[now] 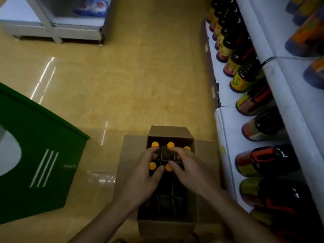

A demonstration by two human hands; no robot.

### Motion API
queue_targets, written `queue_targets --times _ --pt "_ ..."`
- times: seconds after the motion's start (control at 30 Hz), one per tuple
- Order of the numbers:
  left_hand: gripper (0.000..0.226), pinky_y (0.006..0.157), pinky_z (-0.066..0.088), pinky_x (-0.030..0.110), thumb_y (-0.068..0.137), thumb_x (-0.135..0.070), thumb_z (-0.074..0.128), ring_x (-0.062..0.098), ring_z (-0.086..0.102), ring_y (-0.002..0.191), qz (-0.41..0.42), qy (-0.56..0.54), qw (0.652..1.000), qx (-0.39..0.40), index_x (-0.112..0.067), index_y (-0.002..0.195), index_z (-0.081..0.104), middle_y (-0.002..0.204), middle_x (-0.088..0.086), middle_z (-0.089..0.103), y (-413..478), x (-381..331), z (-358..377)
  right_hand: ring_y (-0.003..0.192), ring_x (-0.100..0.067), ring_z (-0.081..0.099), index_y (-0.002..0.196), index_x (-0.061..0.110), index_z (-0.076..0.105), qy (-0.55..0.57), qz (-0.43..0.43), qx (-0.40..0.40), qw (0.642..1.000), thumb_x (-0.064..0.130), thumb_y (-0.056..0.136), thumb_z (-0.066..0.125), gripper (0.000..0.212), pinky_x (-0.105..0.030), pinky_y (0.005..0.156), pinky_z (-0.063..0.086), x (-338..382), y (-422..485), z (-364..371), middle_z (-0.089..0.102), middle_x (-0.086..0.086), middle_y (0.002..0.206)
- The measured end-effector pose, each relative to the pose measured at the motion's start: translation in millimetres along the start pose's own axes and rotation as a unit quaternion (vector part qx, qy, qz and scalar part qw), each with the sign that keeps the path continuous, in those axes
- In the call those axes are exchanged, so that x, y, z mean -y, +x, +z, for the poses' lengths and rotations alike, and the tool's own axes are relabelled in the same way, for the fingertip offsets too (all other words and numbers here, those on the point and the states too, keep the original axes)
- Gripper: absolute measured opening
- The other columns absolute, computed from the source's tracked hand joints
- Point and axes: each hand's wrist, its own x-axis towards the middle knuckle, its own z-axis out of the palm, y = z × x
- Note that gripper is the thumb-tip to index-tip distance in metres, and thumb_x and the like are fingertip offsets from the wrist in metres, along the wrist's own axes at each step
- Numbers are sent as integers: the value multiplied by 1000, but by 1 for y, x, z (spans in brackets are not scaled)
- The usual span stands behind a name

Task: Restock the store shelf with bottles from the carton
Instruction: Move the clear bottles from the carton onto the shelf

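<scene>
left hand (140, 179) and right hand (191, 172) both wrapped round one dark bottle (164, 153), far end of the carton (168, 132), shelf (226, 95) just right

A glossy yellow-beige floor (122, 76) fills most of the dim view from above. Thin white light streaks (46, 74) reflect on it at left. At top left stands a white cabinet (57, 27) with a glass front and blurred blue and white packs (93, 7) inside. A dark green stand (26, 137) with three slanted white stripes (44, 168) sits at the left edge.
</scene>
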Motion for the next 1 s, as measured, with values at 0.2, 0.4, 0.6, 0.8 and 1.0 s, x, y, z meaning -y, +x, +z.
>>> queue_targets --times 0.2,0.4,0.6,0.8,1.0 --pt "56 105 49 32 96 -28 66 6 53 127 91 129 986 47 -35 146 42 138 -11 57 64 83 32 132 -7 46 150 43 35 -28 -7 45 999 48 96 63 61 -28 97 45 -86 52 62 46 15 147" --pt "64 106 48 31 94 -27 69 7 50 131 156 171 971 64 -40 149 37 146 -13 50 92 120 55 138 -11 45 152 38 37 -14 12 72 997 35 88 77 76 -36 110 44 -121 71 102 45 11 152" --pt "70 109 44 29 93 -25 71 11 46 138 194 180 963 52 -36 152 35 152 -9 47 92 130 66 119 -12 58 126 34 60 -4 0 20 1000 28 92 73 37 -36 100 49 -135 72 131 64 9 125" --pt "73 105 39 24 93 -24 72 14 44 141 185 186 963 63 -34 154 32 155 -5 43 80 132 69 111 -11 60 112 36 66 39 -16 -17 999 35 92 72 22 -46 100 50 -137 59 134 68 10 114" --pt "78 104 39 23 89 -28 77 17 44 141 172 162 969 75 -33 154 32 156 -3 43 79 134 67 98 0 60 104 34 67 80 -69 -85 991 32 93 72 13 -31 84 51 -117 39 111 67 13 102"
